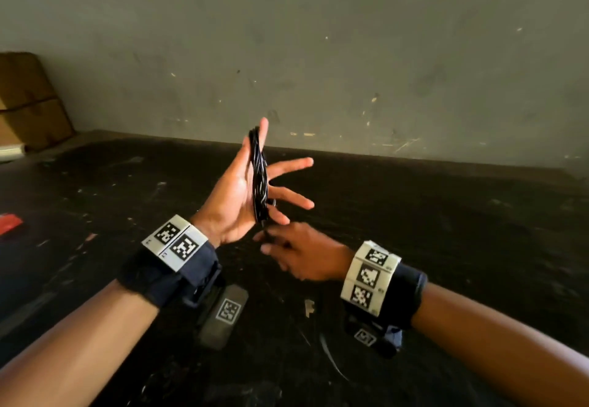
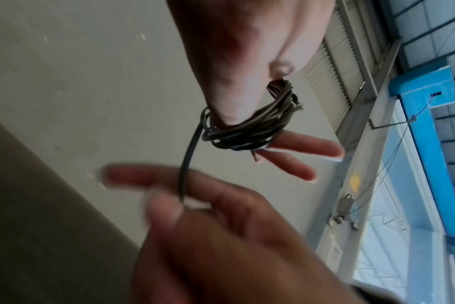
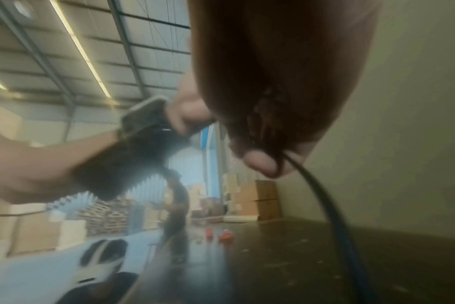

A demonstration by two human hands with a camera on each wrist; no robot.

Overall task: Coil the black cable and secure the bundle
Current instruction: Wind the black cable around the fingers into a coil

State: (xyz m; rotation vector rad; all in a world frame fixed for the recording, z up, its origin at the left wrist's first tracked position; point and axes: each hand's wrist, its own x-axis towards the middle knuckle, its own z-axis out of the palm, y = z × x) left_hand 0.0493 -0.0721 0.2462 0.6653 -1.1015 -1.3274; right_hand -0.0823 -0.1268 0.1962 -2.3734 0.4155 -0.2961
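The black cable (image 1: 258, 177) is wound in several loops around my raised left hand (image 1: 234, 197), from the thumb down to the lower fingers. That hand's fingers are straight and spread. In the left wrist view the coil (image 2: 249, 125) sits on the hand, and one loose strand (image 2: 187, 160) runs down to my right hand (image 2: 208, 230). My right hand (image 1: 296, 253) is just below the left, over the table, and pinches this strand between thumb and fingertips. The right wrist view shows the pinch, with the cable (image 3: 325, 201) trailing down and away.
A dark, scuffed table (image 1: 430, 247) lies below both hands, against a grey wall (image 1: 318, 55). Cardboard boxes (image 1: 28, 103) stand at the far left, with a red item (image 1: 9, 223) at the left edge. A grey tagged block (image 1: 224, 317) and a small pale piece (image 1: 309, 307) lie near me.
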